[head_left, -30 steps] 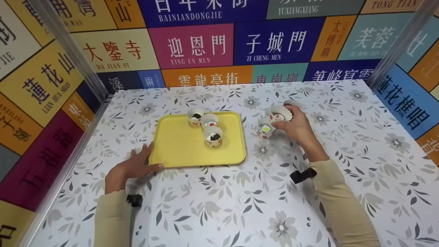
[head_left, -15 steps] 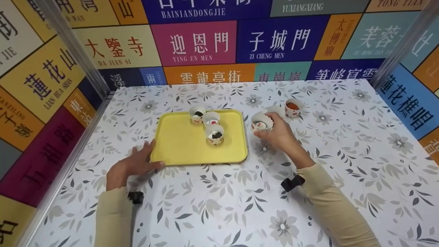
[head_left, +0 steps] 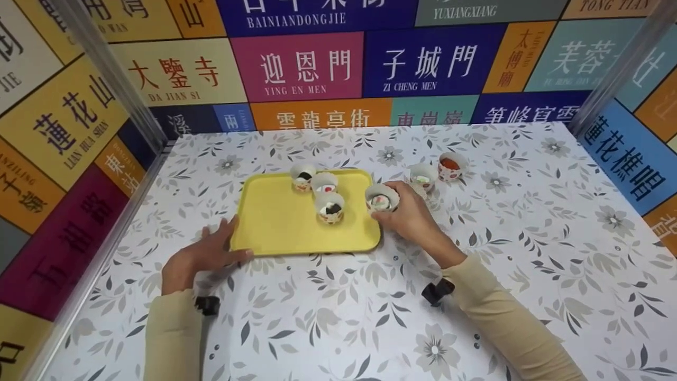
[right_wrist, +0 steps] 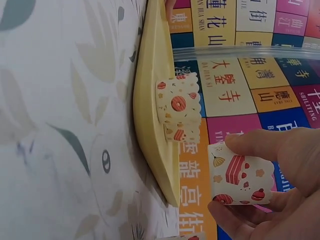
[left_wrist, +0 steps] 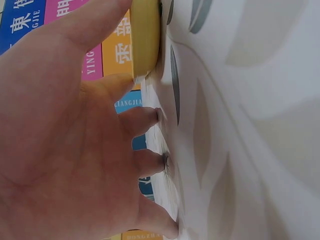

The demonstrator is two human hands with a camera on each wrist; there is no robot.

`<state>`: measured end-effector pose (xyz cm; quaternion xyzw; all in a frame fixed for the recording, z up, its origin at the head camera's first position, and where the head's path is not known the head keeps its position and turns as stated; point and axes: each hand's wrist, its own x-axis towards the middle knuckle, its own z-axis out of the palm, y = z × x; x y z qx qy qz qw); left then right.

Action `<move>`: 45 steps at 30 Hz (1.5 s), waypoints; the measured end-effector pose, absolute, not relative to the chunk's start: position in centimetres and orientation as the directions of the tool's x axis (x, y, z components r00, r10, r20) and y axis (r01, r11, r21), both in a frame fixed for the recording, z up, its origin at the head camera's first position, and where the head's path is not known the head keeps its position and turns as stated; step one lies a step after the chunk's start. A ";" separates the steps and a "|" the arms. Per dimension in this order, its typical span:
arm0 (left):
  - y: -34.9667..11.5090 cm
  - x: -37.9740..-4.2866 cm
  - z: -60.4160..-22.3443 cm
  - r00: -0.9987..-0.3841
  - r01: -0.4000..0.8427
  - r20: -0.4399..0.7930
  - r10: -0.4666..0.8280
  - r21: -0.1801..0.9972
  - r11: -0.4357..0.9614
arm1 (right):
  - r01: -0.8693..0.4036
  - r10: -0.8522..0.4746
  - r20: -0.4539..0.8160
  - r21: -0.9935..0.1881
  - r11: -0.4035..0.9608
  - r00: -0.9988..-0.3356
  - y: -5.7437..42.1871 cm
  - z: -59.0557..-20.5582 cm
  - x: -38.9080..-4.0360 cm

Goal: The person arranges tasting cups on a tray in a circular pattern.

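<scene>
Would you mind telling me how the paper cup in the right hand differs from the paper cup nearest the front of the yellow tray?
The held cup is gripped by the right hand above the tray's right edge; the tray cup stands untouched on the yellow tray. The held cup's filling looks pale with some red, the tray cup's dark. Both are small white printed paper cups, upright and open-topped.
</scene>
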<state>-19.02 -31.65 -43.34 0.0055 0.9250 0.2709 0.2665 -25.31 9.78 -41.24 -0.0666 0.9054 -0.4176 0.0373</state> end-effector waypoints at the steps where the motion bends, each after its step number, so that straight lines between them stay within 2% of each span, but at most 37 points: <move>1: -31.7 -19.0 -43.4 -0.858 -0.134 -0.489 0.155 0.505 0.852 | -0.093 -0.157 -0.014 -0.757 0.647 -0.987 9.5 -41.3 -25.1; 8: -31.6 -19.0 -43.6 -0.855 -0.175 -0.505 0.118 0.495 0.851 | -0.136 -0.221 -0.015 -0.747 0.650 -0.975 7.6 -41.7 -23.9; 23: -31.8 -19.0 -43.4 -0.874 -0.108 -0.457 0.164 0.512 0.852 | -0.250 -0.306 0.060 -0.735 0.631 -0.950 4.1 -42.8 -21.4; 27: -31.7 -19.0 -43.2 -0.870 -0.131 -0.470 0.147 0.508 0.851 | -0.283 -0.326 0.088 -0.733 0.619 -0.941 3.5 -43.1 -21.1; 37: -31.4 -19.0 -43.4 -0.855 -0.205 -0.511 0.087 0.487 0.849 | -0.223 -0.299 0.043 -0.770 0.598 -0.953 1.7 -43.6 -20.9; 45: -31.6 -19.0 -43.4 -0.853 -0.197 -0.514 0.089 0.476 0.857 | -0.275 -0.282 0.121 -0.747 0.605 -0.952 0.6 -44.2 -20.8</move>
